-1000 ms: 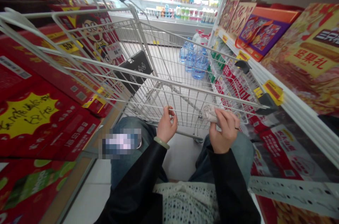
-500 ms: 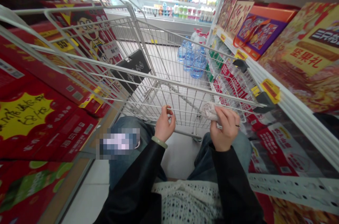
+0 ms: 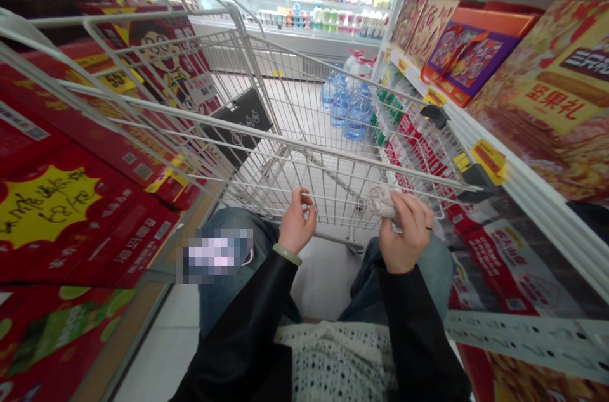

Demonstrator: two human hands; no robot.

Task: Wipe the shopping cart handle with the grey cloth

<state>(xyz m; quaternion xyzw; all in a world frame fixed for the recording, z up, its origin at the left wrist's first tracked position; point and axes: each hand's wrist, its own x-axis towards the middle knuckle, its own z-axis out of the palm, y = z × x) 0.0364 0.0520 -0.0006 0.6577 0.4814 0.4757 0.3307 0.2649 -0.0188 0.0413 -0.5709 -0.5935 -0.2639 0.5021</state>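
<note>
My left hand (image 3: 297,223) hangs in front of the near end of a wire shopping cart (image 3: 304,193), its fingers loosely curled and its thumb meeting the forefinger. I see nothing in it. A pale bangle circles that wrist. My right hand (image 3: 406,232) pinches a crumpled white tissue (image 3: 383,201) just behind the cart's wires. Several large bottles of water (image 3: 354,110) lie at the far end of the cart, seen through the mesh.
Red boxes (image 3: 71,212) are stacked along the left, and gift boxes stand on a white shelf (image 3: 537,180) to the right. Chilled drink shelves (image 3: 309,9) lie ahead. A pixelated patch (image 3: 214,256) covers my left thigh. The tiled floor (image 3: 323,281) shows beneath the cart.
The whole view has shifted slightly. Both hands stay close to the cart, and the right still pinches the tissue.
</note>
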